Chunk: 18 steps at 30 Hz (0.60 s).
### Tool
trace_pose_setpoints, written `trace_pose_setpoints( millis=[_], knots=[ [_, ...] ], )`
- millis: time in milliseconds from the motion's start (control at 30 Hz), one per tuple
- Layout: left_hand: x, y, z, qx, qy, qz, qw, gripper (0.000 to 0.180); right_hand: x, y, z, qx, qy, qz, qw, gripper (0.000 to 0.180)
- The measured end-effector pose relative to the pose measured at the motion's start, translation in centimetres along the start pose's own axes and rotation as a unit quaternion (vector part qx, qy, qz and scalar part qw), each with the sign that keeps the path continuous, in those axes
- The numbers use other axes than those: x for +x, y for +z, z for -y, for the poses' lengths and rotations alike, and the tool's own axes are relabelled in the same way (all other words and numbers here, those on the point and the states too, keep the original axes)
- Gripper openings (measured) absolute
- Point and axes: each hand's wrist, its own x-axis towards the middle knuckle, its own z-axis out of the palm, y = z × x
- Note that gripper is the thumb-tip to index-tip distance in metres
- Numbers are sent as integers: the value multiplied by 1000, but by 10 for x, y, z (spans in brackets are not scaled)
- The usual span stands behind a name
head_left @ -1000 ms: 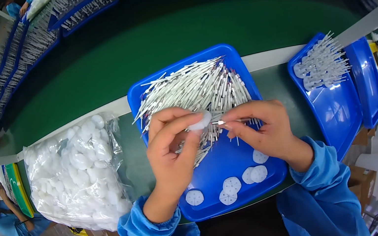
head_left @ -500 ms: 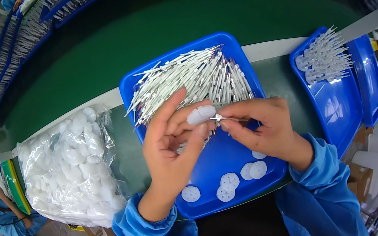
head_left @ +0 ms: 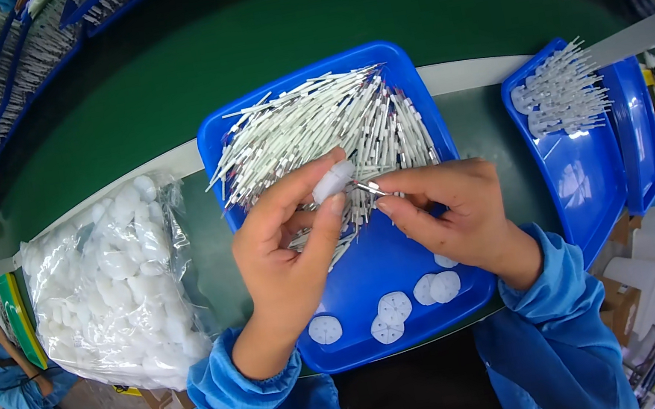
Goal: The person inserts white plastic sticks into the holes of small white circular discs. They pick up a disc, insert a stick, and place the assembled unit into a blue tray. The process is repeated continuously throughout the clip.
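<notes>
Between the thumb and fingers of my left hand (head_left: 285,233) is a white plastic disc (head_left: 333,180), tilted on edge. My right hand (head_left: 448,201) pinches a thin white stick with a metallic part (head_left: 368,187), its tip at the disc's right side. Whether the tip sits inside the disc I cannot tell. Both hands are above a blue tray (head_left: 352,349). A heap of similar white sticks (head_left: 315,128) fills the tray's far half. Loose white discs (head_left: 395,307) with small holes lie in its near part, some overlapping.
Left of the tray lies a clear bag of white discs (head_left: 113,292). At the right, another blue tray (head_left: 572,189) holds discs with sticks standing in them (head_left: 560,92). A green belt (head_left: 298,27) runs behind, with more filled trays at far left. A person in blue (head_left: 14,378) is at the left.
My left hand has turned the disc more on edge and its raised index finger has come down onto it. The right hand's stick now angles up toward the disc. The view has shifted slightly.
</notes>
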Motion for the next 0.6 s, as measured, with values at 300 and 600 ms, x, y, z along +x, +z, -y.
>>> trace_pose_setpoints(
  millis=[300,600],
  knots=[
    [3,-1,8,163,86,2,983,38,-3,1,5,28,80,6,996,17],
    [1,4,-4,311,150,9,939,42,2,2,0,-79,-28,-19,996,14]
  ],
)
